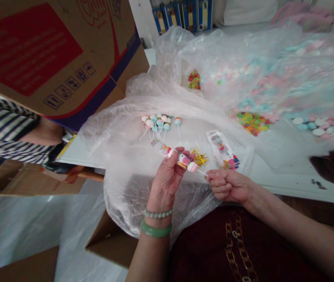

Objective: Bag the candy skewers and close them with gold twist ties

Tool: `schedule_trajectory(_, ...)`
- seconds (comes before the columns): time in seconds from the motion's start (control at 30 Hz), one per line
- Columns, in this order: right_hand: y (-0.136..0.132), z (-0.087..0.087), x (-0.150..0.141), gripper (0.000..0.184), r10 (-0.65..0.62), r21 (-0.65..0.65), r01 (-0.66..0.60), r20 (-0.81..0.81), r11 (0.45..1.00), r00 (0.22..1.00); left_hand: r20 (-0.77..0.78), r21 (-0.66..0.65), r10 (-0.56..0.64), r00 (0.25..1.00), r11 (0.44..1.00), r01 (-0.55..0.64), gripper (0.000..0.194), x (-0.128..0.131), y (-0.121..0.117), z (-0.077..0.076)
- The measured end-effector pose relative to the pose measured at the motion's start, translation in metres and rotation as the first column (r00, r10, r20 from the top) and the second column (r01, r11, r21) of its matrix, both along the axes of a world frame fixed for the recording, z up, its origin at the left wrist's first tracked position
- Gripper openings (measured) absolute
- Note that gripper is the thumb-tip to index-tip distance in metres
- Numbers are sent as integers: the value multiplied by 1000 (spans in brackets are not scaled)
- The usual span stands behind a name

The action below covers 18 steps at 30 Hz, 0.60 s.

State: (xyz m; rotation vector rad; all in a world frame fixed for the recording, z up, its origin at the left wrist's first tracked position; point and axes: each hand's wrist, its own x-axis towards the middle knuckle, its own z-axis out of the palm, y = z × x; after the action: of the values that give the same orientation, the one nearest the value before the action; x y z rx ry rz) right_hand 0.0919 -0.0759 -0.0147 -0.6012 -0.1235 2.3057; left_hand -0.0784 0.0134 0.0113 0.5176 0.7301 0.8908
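Observation:
My left hand (167,180) is closed around a small printed plastic candy bag (158,145), pinched between thumb and fingers. My right hand (227,186) grips the white stick of a pink and white marshmallow lollipop (192,167). The lollipop's head is at the end of the bag nearest my right hand; I cannot tell how far inside it sits. Just behind my fingers lies a little heap of gold twist ties (200,157). A stack of flat printed bags (222,149) rests to the right. Farther back, several finished-looking marshmallow lollipops (158,122) lie in a cluster.
Clear plastic sheeting (143,92) covers much of the white table (275,180). Loose pastel marshmallows (321,127) and gummy candies (252,122) lie at the right. A large cardboard box (105,66) stands at the left, near a person in a striped top (8,131). Dark cloth (333,166) lies far right.

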Motion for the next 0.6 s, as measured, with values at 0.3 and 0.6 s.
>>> schedule_trajectory(0.3,10,21,-13,5,-31,-69,37,88,997,996,-10,22,13,1000,1000,-13,21,9,-7,1)
schedule_trajectory(0.6,3,18,-34,21,-581,552,-307,814,775,-2,-62,-59,46,997,997,-50,25,10,-6,0)
